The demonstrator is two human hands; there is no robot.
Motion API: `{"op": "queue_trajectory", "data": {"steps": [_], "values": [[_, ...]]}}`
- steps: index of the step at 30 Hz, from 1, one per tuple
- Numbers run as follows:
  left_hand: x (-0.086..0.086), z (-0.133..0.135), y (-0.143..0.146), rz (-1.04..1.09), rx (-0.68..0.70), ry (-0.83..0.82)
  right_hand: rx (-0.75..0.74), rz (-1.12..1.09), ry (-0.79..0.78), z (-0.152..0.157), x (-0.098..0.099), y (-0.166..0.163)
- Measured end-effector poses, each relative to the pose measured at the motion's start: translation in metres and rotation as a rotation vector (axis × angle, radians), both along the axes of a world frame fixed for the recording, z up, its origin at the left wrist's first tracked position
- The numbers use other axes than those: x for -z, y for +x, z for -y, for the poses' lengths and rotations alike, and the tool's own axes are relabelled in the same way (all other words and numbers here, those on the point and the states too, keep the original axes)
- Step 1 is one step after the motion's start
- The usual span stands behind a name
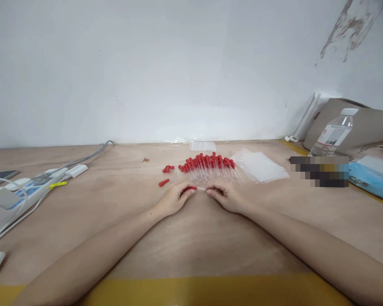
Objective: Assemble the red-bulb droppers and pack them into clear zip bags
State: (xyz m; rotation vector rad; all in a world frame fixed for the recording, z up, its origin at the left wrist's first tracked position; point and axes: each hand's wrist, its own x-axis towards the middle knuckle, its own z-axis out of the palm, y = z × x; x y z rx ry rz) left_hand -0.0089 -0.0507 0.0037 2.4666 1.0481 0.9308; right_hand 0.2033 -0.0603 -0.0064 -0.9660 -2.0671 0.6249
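Note:
My left hand [173, 199] and my right hand [226, 197] meet in the middle of the wooden table [191, 238]. Between them they pinch one glass dropper with a red rubber bulb [191, 188]; the left fingers are on the red bulb, the right fingers on the clear tube. Just behind the hands lies a row of several more red-bulbed droppers [207, 166]. A loose red bulb [164, 182] and a few more droppers [168, 169] lie to the left of the row.
Clear plastic bags [260, 165] lie right of the droppers, another small bag [203, 146] by the wall. A power strip with cables [35, 187] and a phone [1, 175] sit at left. A water bottle [333, 134], cardboard box [367, 123] and blue pack [373, 176] stand at right.

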Motion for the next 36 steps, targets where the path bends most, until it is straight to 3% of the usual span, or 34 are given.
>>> {"op": "queue_trajectory", "data": {"steps": [10, 17, 27, 36], "values": [[0.002, 0.000, -0.005, 0.032, 0.068, -0.022, 0.012, 0.336, 0.419, -0.010, 0.000, 0.000], [0.004, 0.000, -0.006, 0.029, 0.072, -0.013, 0.038, 0.411, 0.508, -0.010, 0.000, -0.002], [0.002, 0.004, -0.003, -0.083, 0.091, 0.087, 0.069, 0.490, 0.411, 0.004, -0.011, -0.008], [0.002, 0.003, -0.004, -0.102, 0.156, 0.153, 0.010, 0.435, 0.147, 0.001, -0.012, -0.020]]}}
